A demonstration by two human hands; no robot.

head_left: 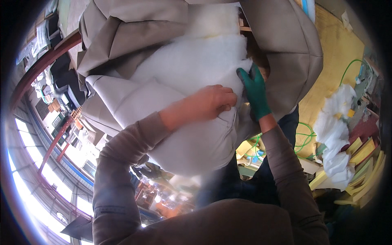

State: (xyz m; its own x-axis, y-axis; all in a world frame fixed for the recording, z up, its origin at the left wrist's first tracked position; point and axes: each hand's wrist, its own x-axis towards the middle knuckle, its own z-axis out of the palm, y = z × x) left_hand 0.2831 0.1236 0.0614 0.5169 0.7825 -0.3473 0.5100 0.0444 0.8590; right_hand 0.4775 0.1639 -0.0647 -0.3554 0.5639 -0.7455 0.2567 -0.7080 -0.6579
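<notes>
A large piece of upholstery lies before me, with brown leather-like panels (151,36) folded open around white fluffy batting (196,57). Part of the upholstery cover (192,143) is turned back toward me, its pale underside showing. My bare left hand (216,101) is closed at the right edge of that turned-back cover, which bunches beneath its fingers. My right hand (255,92), in a green glove with dark fingertips, is at the right edge of the batting. Its thumb and fingers are spread apart, touching or nearly touching the batting; a dark gap with wood lies just beyond.
Yellow foam strips (363,163) and white wadding scraps (335,130) lie piled at the right. A green hose (306,136) loops over the floor by my legs. A yellowish board (335,53) spreads at the far right. A red beam (45,63) crosses the left side.
</notes>
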